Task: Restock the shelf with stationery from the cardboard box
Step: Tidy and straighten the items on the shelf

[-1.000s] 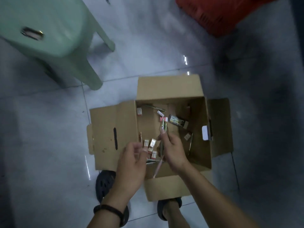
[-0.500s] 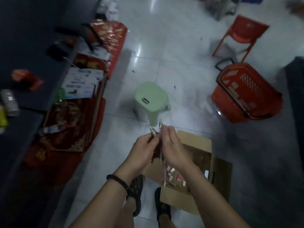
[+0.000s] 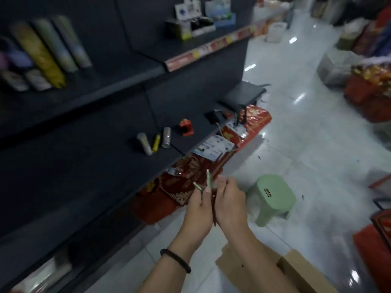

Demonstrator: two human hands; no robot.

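Observation:
Both hands are raised together in front of me. My left hand (image 3: 198,210) grips a thin greenish pen (image 3: 197,186) that sticks out above its fingers. My right hand (image 3: 230,203) holds a few more pens (image 3: 209,179), upright, their lower ends showing between the two palms. The cardboard box (image 3: 296,271) lies on the floor below my forearms, only its flaps in view. The dark shelf unit (image 3: 95,153) stands to my left, with three small tubes (image 3: 154,140) and a red item (image 3: 186,127) on the middle shelf.
A green plastic stool (image 3: 275,197) stands on the white tiled floor right of my hands. Red packaged goods (image 3: 186,187) fill the bottom shelf level. Rolled paper tubes (image 3: 48,51) lie on an upper shelf. Red baskets (image 3: 376,231) sit at the right edge.
My view has swung up from the box to the shelves. Both hands have lifted out of the box with the pens and now hold them near the shelf.

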